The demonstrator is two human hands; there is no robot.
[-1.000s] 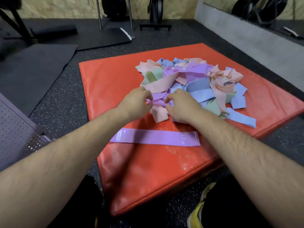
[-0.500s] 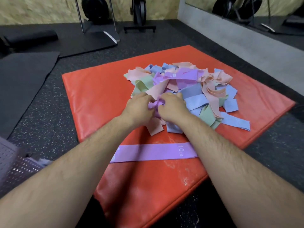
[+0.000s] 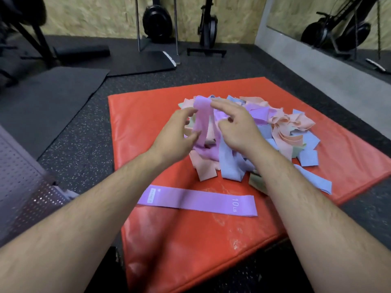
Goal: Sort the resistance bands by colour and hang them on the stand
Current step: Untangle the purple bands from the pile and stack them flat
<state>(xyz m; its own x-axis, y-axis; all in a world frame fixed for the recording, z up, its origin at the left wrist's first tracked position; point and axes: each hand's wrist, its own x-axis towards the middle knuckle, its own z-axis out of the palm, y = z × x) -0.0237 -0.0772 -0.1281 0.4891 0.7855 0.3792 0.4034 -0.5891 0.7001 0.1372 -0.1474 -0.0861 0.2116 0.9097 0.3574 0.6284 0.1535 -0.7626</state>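
Pinching the purple band [image 3: 202,119] at frame centre, the left hand [image 3: 176,134] is gripping it; whether the right hand [image 3: 239,130] is holding it I cannot tell. Drawing it up slowly is looking wisest, so the pile [image 3: 285,127] is not dragging along.

This was a gym: a black speckled rubber floor [image 3: 80,149] ran up to a pale chipboard wall [image 3: 95,15], where a black round weight plate [image 3: 157,22] sat between the bars of a metal stand [image 3: 137,24]. A dark grey foam exercise mat [image 3: 53,98] lay at the left and a thick orange vinyl pad [image 3: 148,115] in the middle. A large wall mirror [image 3: 296,15] at the right reflected more black equipment. On the pad lay a heap of pastel elastic resistance bands [image 3: 285,127] and a flat purple band printed 10 LB [image 3: 198,203]
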